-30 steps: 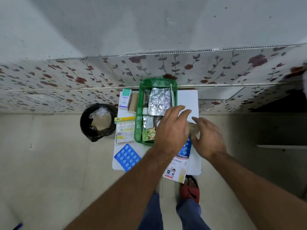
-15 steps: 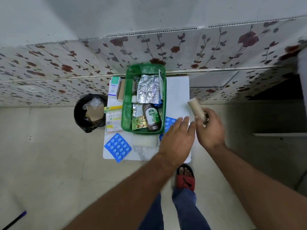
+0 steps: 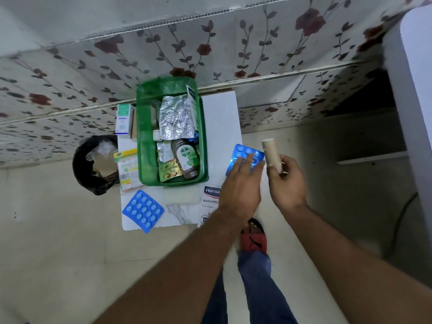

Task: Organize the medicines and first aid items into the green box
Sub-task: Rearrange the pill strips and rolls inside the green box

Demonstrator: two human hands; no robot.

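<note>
**Two items in hand, box half full**

The green box [image 3: 171, 178] sits on the far-left part of the small white table [image 3: 221, 118], already holding a brown Dettol bottle [image 3: 187, 159], a foil strip [image 3: 176, 119] and sachets. I have my left hand [image 3: 240, 190] lifting a blue blister pack [image 3: 243, 154] just right of the box, fingers spread across it. My right hand [image 3: 286, 181] is closed around a beige bandage roll [image 3: 271, 153], held upright off the table's right edge, probably queued for the box. Another blue blister pack [image 3: 143, 211] lies near-left, cartons [image 3: 125, 119] far-left.
</note>
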